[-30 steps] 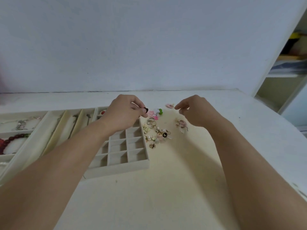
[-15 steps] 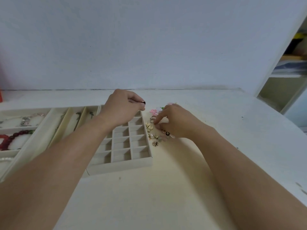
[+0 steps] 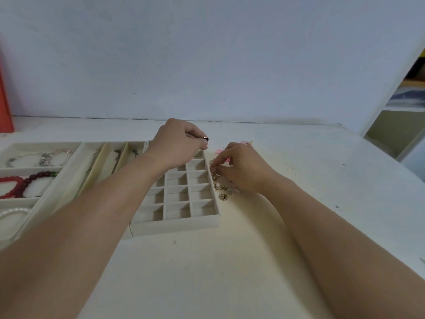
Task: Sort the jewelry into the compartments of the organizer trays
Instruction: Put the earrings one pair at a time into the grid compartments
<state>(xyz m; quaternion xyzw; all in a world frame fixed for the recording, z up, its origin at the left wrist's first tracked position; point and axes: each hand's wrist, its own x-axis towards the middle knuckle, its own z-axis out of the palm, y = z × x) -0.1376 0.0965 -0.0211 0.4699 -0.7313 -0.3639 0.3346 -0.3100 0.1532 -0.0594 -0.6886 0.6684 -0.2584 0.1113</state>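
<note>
A cream grid tray (image 3: 174, 224) with many small square compartments lies in the middle of the table. My left hand (image 3: 178, 143) hovers over its far end and pinches a small dark earring (image 3: 205, 139) between thumb and fingers. Just right of the tray lies a pile of small gold and pink jewelry (image 3: 222, 188). My right hand (image 3: 239, 166) is down on that pile, with its fingertips pinching a small gold piece (image 3: 212, 166) at the tray's right wall; the hand covers much of the pile.
A tray with long narrow slots (image 3: 101, 166) holds thin chains left of the grid tray. Further left, a wider tray (image 3: 30, 169) holds a silver bracelet, a red bead bracelet (image 3: 20, 183) and pearls. An orange object (image 3: 5, 104) stands at the far left. Shelves (image 3: 404, 107) are at the right.
My right hand moved left and down from above the table onto the jewelry pile. My left hand stayed over the tray's far end with the dark earring.
</note>
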